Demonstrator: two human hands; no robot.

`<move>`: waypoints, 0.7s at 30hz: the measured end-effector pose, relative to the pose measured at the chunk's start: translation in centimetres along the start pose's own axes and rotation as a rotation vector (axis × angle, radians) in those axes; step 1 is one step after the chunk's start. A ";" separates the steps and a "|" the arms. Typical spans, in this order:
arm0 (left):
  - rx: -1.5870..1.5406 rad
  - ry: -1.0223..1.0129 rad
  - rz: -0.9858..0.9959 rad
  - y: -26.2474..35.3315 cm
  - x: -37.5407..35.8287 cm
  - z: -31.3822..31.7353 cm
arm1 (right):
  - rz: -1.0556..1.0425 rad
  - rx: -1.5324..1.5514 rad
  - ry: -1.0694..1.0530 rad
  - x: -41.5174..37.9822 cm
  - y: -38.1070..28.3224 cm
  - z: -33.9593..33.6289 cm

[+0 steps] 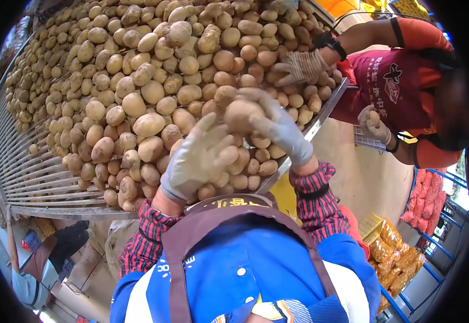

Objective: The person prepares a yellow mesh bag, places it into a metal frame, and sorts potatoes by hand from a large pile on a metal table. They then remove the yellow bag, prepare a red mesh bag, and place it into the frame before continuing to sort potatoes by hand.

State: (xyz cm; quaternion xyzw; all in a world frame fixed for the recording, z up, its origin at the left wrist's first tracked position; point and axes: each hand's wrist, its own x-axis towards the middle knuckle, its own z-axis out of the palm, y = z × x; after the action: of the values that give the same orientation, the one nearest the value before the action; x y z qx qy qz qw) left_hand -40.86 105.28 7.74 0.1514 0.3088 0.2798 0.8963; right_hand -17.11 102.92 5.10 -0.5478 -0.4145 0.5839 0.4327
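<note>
The person's gloved hands are apart over a heap of potatoes (148,91) on a slatted metal desk (22,185). The left hand (195,156) is spread, fingers loose, near a large potato (242,117); the right hand (280,128) touches that potato's side, though blur hides whether it grips. At right, a co-worker's striped glove (304,67) rests among the potatoes, while their other hand (373,125) holds a small potato (375,116).

a produce-handling workplace: potatoes (149,124) in heaps on a slatted table (73,211), red sacks (427,199) by blue racks (433,272)
</note>
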 end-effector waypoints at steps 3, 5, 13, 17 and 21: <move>-0.481 0.031 -0.150 -2.0 -1.6 -1.9 | -0.287 -0.378 -0.015 0.3 3.0 1.1; -0.542 0.101 -0.110 -2.0 -3.0 -3.1 | -0.429 -1.128 0.038 1.4 3.6 2.4; -0.609 0.064 0.080 -1.4 -6.9 -8.3 | -0.617 -1.286 0.417 10.5 3.2 4.6; -0.517 0.038 0.202 -0.3 -7.4 -9.4 | -0.318 -1.334 -0.032 12.9 4.0 10.2; -0.546 0.104 0.245 0.4 -7.2 -9.6 | -0.214 -1.335 -0.050 14.5 3.3 10.1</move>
State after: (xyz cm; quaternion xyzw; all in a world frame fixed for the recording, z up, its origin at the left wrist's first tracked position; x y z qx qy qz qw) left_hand -51.84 102.22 3.95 -0.0735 0.2472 0.4658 0.8465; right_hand -27.73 115.81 -1.52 -0.6399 -0.7481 0.1690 0.0475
